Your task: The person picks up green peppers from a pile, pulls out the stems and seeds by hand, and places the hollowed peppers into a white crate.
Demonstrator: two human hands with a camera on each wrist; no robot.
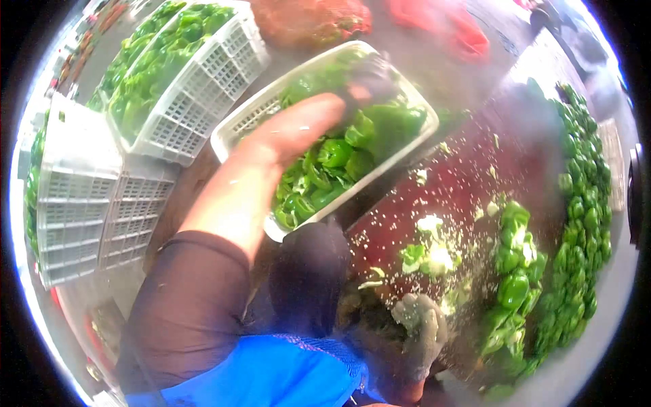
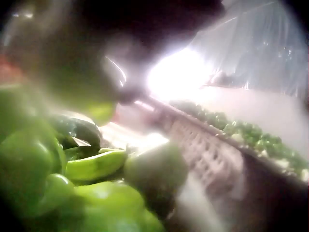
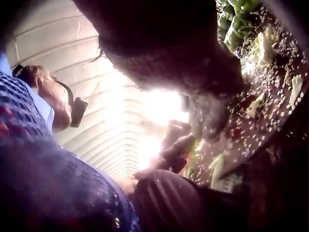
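My left hand [image 1: 369,81], in a dark glove, reaches over the far end of a white plastic basket [image 1: 220,139]. Cut green peppers [image 1: 336,152] fill the basket. In the left wrist view the blurred dark hand [image 2: 130,43] hangs over pepper pieces [image 2: 96,166]; I cannot tell whether its fingers hold one. My right hand [image 1: 422,329], in a pale, dirty glove, rests by the near edge of a red tabletop [image 1: 468,169], fingers loosely bent, with nothing seen in it. Seeds and pale pepper cores [image 1: 437,258] lie just beyond it.
Whole green peppers [image 1: 576,217] line the table's right side, with a smaller pile [image 1: 515,285] closer in. White crates [image 1: 203,88] of green peppers stand at the left. Red bags [image 1: 308,20] lie beyond the basket. My knee [image 1: 308,278] is against the basket's near end.
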